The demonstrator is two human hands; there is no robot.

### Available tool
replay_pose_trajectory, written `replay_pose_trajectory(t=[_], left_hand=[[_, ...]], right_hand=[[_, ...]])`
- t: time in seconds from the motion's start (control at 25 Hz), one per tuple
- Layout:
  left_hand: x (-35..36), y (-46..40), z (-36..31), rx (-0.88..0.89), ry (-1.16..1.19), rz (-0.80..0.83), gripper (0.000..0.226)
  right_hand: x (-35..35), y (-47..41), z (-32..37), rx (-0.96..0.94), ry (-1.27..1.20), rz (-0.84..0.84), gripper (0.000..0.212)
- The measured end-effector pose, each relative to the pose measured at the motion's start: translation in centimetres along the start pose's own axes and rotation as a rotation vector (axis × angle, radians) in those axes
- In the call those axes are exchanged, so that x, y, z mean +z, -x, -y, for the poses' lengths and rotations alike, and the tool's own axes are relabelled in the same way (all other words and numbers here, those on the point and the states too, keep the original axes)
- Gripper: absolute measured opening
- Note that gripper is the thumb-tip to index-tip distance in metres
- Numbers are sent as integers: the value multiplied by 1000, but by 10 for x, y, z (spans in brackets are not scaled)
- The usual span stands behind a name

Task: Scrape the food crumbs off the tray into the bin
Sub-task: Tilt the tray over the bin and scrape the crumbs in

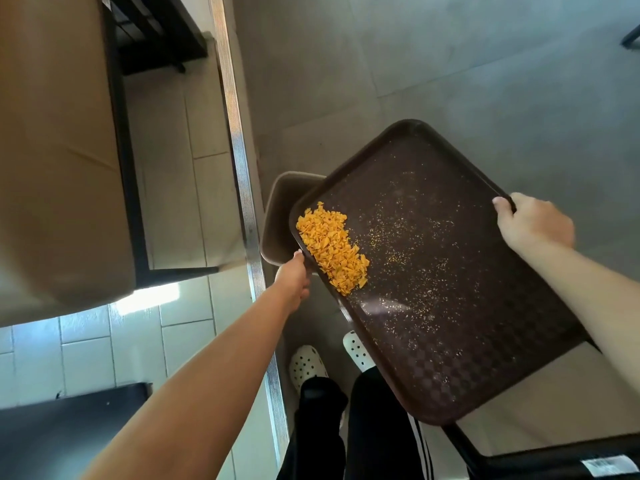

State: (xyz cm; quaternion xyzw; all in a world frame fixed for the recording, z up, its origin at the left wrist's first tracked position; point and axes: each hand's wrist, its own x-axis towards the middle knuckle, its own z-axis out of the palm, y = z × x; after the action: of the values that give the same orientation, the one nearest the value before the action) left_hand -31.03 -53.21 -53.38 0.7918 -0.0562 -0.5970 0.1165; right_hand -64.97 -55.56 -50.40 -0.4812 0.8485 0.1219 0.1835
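A dark brown tray (450,306) is held tilted in the air, its left edge lowered over a beige bin (277,216) that stands on the floor. A heap of orange food crumbs (330,249) lies against the tray's low left rim, and fine yellow specks are scattered across the rest of the surface. My left hand (294,282) grips the tray's left rim just below the heap, thumb on top. My right hand (533,223) grips the right rim, thumb curled over the edge. Most of the bin is hidden by the tray.
A brown table (52,150) with a black frame stands to the left, beside a metal floor strip (242,174). My feet in white perforated clogs (306,363) are below the tray. A black chair or table edge (554,459) sits at the lower right.
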Motion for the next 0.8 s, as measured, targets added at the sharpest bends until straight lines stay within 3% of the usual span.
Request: replay_pose_trajectory(t=[0.16, 0.36, 0.8], left_hand=[[-16, -15, 4, 188, -206, -197, 33], [-20, -22, 4, 450, -423, -209, 30], [-7, -22, -10, 501, -432, -273, 23]], right_hand=[[3, -4, 5, -24, 40, -32, 43], [5, -5, 14, -38, 67, -52, 41], [5, 15, 33, -100, 92, -96, 41]])
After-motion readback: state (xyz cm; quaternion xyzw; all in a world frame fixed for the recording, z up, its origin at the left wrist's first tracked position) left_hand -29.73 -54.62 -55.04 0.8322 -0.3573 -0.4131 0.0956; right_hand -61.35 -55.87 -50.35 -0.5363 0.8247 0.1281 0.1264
